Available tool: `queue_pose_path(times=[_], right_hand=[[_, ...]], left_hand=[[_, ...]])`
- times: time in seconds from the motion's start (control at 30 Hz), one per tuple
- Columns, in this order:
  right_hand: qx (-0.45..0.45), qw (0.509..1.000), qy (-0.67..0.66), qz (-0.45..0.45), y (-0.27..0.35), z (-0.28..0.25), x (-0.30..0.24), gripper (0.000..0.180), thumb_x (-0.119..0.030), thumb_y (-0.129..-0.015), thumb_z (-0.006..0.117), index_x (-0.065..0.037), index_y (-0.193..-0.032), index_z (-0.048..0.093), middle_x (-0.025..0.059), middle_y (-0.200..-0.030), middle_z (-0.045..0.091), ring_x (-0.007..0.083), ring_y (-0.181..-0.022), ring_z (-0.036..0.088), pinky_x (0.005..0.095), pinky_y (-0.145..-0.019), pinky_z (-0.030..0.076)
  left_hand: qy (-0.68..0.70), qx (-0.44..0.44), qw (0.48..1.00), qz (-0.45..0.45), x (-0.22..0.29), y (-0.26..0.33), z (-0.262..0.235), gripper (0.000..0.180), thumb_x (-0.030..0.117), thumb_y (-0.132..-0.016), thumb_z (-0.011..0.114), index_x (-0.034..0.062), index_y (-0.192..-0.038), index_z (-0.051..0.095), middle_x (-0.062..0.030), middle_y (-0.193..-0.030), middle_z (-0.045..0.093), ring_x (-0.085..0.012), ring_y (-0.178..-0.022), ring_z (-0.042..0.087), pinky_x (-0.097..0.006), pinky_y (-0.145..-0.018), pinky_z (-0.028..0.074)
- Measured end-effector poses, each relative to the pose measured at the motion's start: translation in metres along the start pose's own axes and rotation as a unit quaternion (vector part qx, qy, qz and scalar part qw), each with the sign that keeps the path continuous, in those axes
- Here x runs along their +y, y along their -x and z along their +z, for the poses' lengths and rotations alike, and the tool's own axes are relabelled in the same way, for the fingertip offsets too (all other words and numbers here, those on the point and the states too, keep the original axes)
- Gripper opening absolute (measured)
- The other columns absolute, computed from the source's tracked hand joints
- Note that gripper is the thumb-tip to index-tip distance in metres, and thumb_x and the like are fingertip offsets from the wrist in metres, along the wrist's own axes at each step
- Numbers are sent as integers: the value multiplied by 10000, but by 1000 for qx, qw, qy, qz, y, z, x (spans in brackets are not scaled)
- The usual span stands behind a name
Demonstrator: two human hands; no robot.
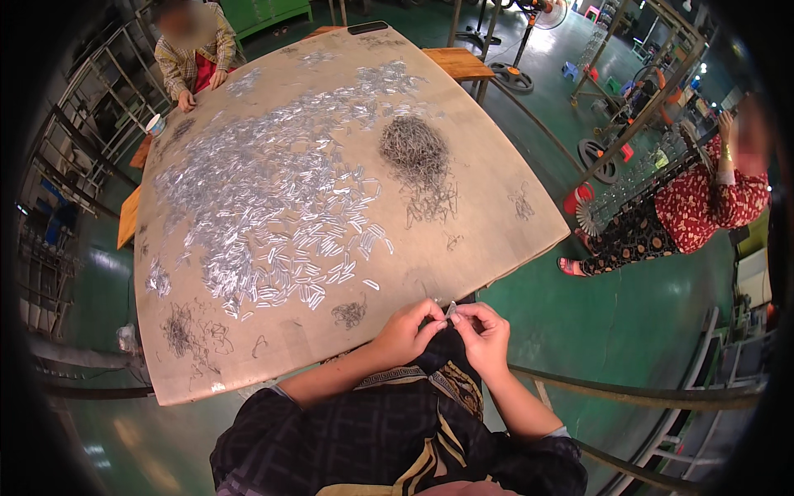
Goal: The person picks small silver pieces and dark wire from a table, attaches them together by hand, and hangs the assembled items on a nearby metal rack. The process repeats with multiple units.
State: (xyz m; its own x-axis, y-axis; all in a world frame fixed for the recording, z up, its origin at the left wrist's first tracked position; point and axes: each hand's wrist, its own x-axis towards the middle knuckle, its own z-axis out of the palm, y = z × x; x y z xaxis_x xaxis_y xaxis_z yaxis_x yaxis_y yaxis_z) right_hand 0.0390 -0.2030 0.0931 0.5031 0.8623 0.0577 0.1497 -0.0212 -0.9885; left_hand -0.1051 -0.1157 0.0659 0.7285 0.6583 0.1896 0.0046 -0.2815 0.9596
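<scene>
Both hands, left (408,331) and right (484,332), pinch one clear piece (452,312); beyond fingertips, many pieces (273,198) laid out, wire heap (416,150) remains

Both forearms come up from the lower edge, bare below dark rolled sleeves, and bend inward so the hands meet in front of the body. The left hand (407,331) is curled, knuckles up, its fingers (433,315) pinched together at the tips. The right hand (484,335) faces it, fingers (466,312) likewise pinched, fingertips of both hands almost touching.
</scene>
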Motion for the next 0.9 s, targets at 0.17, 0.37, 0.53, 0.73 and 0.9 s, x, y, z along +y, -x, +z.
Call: queue_pose_path(times=[0.17, 0.37, 0.53, 0.73, 0.9], right_hand=[[-7, 998, 34, -59, 7, -4, 2, 51, -8, -834, 693, 27, -865, 671, 65, -808, 643, 112, -728, 589, 232, -654, 471], [-15, 995, 56, -85, 8, -5, 1, 51, -3, -825, 693, 25, -861, 668, 83, -805, 644, 148, -718, 597, 254, -667, 479], [-19, 993, 65, -101, 3, -3, 4, 58, 4, -811, 698, 25, -856, 668, 82, -786, 640, 155, -705, 591, 265, -670, 475], [-19, 990, 76, -116, 4, -6, 14, 87, 21, -782, 700, 4, -867, 690, 91, -782, 642, 177, -666, 598, 282, -634, 484], [-25, 989, 79, -121, 4, -5, 12, 91, 23, -777, 701, 0, -864, 689, 93, -775, 641, 181, -668, 605, 282, -636, 487]], left_hand=[[-15, -92, 995, -43, -10, -10, -23, 172, 90, -907, 611, 22, -1064, 606, -135, -985, 674, -305, -904, 650, -358, -808, 504], [-373, 74, 924, 32, -100, -121, -56, 378, 100, -908, 529, 11, -1275, 556, -231, -1381, 485, -369, -1276, 474, -442, -1066, 384], [-497, -16, 866, 53, -116, -136, -40, 368, 151, -892, 567, 38, -1242, 586, -212, -1409, 465, -396, -1270, 472, -437, -1066, 382], [-426, -112, 898, -7, -54, -103, -41, 156, 120, -824, 632, 65, -948, 708, -141, -1018, 672, -349, -1001, 619, -435, -882, 490], [-384, 49, 922, -6, -74, -117, -69, 97, 120, -795, 662, 49, -841, 709, -154, -884, 664, -342, -850, 642, -421, -770, 522]])
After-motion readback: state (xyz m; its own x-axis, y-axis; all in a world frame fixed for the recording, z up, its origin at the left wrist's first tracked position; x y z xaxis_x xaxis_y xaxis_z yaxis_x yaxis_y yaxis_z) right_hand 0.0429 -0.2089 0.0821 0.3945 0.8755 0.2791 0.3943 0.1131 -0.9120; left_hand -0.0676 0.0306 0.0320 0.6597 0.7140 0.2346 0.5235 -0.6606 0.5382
